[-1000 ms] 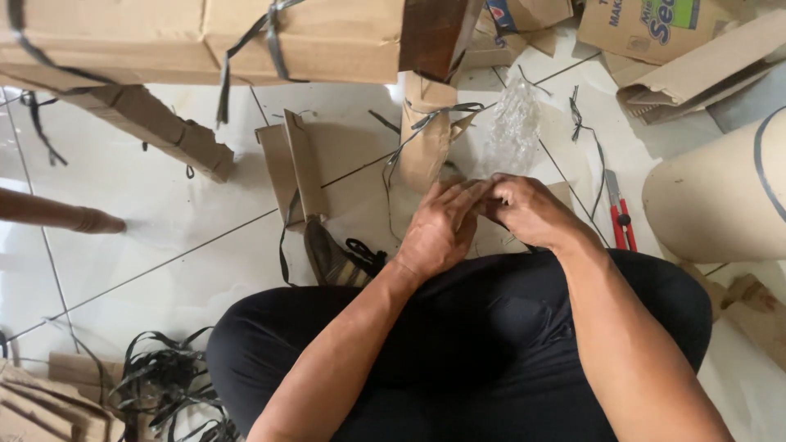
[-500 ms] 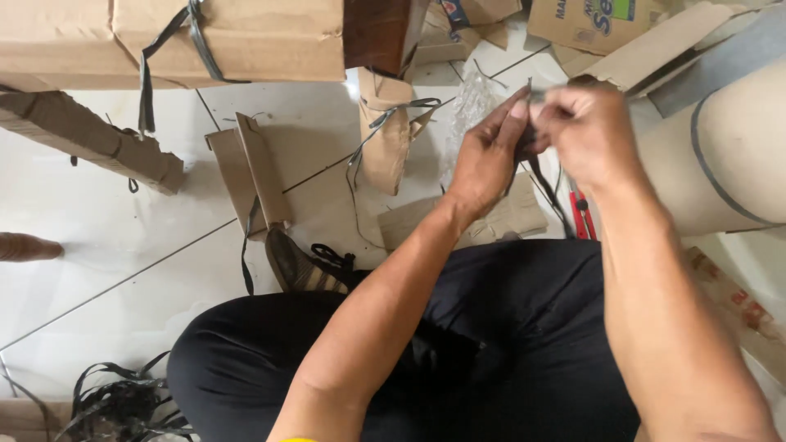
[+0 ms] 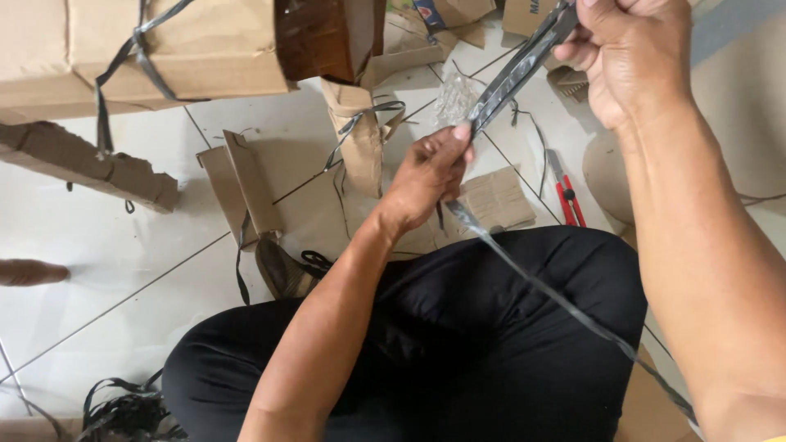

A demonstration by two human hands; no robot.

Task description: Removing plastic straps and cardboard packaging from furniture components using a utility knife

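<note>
So the whole thing sits on a white tiled floor (image 3: 123, 245), with the person down on it in black trousers (image 3: 458, 352) that fill the space under both hands. Up and to the left of the hands there's a big cardboard box (image 3: 172, 49) wrapped in dark strapping, and under it, further left, a torn cardboard slab (image 3: 90, 168) lying flat. Off to the right of the right hand is a large tan cardboard roll (image 3: 737, 106), only partly in shot.

Just left of the left hand there's a folded cardboard piece (image 3: 246, 192) standing on edge, and between that and the left hand a narrow cardboard tube (image 3: 356, 135) with strap wound round it. A flat cardboard scrap (image 3: 495, 200) lies right below the left hand.

Now the hands. The right hand (image 3: 630, 57) is raised at the top of the view, fingers closed around the upper end of a dark plastic strap (image 3: 512, 74). The left hand (image 3: 430, 172) is lower and pinches that same strap between thumb and fingers, so the strap runs taut between the two hands. From the left hand it trails down to the right, across the trousers, under the right forearm.

Small stuff: a red-handled cutter (image 3: 566, 196) on the floor between the hands, below the right one, and a tangle of loose black straps (image 3: 123, 405) far down-left of the left hand.
</note>
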